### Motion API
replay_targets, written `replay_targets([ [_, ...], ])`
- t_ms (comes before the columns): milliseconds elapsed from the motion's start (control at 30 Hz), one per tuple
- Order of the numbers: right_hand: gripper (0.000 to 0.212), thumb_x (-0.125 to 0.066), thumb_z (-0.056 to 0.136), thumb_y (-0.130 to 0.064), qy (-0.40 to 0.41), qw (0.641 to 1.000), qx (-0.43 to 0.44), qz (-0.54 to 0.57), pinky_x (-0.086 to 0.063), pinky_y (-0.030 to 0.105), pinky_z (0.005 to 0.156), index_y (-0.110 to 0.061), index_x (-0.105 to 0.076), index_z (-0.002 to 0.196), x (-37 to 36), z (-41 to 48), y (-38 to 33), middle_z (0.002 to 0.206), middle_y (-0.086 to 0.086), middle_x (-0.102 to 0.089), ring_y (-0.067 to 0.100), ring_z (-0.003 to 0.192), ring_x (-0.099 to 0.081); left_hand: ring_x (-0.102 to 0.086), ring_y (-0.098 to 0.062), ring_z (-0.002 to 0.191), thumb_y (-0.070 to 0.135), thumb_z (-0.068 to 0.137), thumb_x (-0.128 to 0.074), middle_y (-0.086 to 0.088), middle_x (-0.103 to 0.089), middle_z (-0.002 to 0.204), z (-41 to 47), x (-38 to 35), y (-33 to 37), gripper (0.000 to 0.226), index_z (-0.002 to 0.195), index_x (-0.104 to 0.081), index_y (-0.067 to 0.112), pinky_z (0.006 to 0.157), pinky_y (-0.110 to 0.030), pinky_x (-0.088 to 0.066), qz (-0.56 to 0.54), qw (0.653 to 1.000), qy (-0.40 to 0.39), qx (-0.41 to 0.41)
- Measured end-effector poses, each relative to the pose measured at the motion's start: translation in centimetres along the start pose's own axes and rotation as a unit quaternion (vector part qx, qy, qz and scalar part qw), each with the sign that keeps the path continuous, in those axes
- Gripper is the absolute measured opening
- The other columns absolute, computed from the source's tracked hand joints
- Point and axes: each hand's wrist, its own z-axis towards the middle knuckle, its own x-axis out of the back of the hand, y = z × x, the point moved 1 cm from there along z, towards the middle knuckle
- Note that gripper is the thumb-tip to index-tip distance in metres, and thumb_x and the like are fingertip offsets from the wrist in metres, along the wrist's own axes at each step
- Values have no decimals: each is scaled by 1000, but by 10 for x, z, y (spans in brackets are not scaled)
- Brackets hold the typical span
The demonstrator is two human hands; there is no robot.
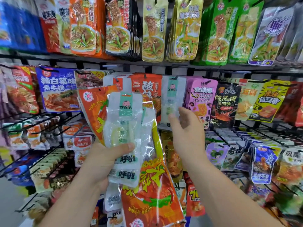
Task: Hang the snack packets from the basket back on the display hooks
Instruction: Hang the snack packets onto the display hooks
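Orange flame-printed foil packets and clear baby-logo pouches are clenched in left hand.
Right hand, released and empty, is raised; the loose fan could be spilled.

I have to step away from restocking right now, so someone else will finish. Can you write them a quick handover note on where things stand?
Left hand: grip closed on a fanned bunch of packets, a clear packet with green label on top, orange packets behind.
Right hand: open, empty, at the clear packet on its hook in the middle row.
Done: cannot tell how many are rehung.
Left: hang every packet in the left hand on matching hooks. Basket not in view.
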Motion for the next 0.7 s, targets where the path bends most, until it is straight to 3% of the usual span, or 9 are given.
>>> replay_targets([
  [100, 33, -74, 89, -49, -60, 998, 1, -2, -50, 28, 92, -37, -58, 115, -15, -25, -8, 118, -14, -60, 4, 106, -59, -75, -32, 64, 4, 68, -87, -18, -79, 86, -4, -5, -1, 41, 107, -75, 0, 50, -40, -58, 7, 1000, 19, -16],
  [167, 44, -77, 83, -55, -107, 994, -25, -4, -49, 30, 94, -36, -56, 117, -27, -36, -9, 120, -11, -58, 6, 108, -57, -78, -28, 69, 3, 75, -85, -13, -80, 88, -6, -7, -2, 32, 105, -76, 4, 50, -37, -59, 21, 999, 30, -22],
  [233, 56, -79, 79, -60, -121, 992, -41, -5, -50, 36, 100, -35, -55, 123, -37, -40, -6, 125, -10, -57, 8, 114, -56, -78, -29, 73, 8, 71, -89, -12, -80, 89, -6, -9, -4, 37, 105, -76, 4, 58, -39, -60, 23, 999, 35, -22],
  [300, 52, -85, 74, -56, -119, 990, -65, 34, -54, 41, 95, -40, -54, 113, -43, -42, -4, 118, -12, -61, 9, 108, -61, -78, -28, 79, 14, 61, -93, -12, -81, 95, -8, -12, -5, 50, 108, -76, 4, 68, -40, -61, 32, 998, 36, -32],
  [367, 51, -91, 72, -46, -120, 986, -84, 73, -58, 38, 88, -40, -51, 103, -45, -44, -2, 107, -16, -63, 6, 99, -65, -77, -15, 73, 2, 68, -90, -5, -81, 89, -11, -16, -5, 41, 107, -76, 5, 57, -26, -57, 45, 996, 44, -61],
  [433, 50, -92, 73, -38, -123, 983, -93, 97, -59, 31, 80, -39, -52, 102, -47, -46, 0, 103, -16, -67, 4, 93, -68, -77, -10, 70, -6, 74, -84, 1, -81, 85, -14, -20, -5, 35, 104, -75, 9, 52, -22, -55, 50, 995, 47, -73],
  [533, 42, -89, 79, -30, -125, 981, -92, 117, -56, 21, 69, -35, -57, 105, -48, -46, 4, 99, -12, -72, 2, 86, -70, -79, -19, 78, -6, 70, -87, -1, -81, 88, -14, -20, -9, 40, 102, -75, 14, 61, -34, -60, 49, 996, 51, -58],
  [633, 32, -84, 85, -27, -112, 979, -100, 136, -61, 32, 78, -29, -61, 107, -47, -45, 7, 100, -9, -75, 9, 90, -73, -78, -24, 71, -2, 74, -87, -10, -81, 90, -12, -19, -8, 33, 104, -76, 8, 52, -35, -60, 14, 998, 51, -36],
  [700, 25, -80, 90, -23, -108, 973, -118, 169, -62, 35, 80, -27, -63, 107, -44, -43, 9, 103, -7, -75, 13, 94, -74, -77, -31, 67, 5, 75, -87, -17, -80, 88, -12, -20, -7, 34, 106, -75, 1, 51, -43, -61, -17, 999, 49, -13],
])
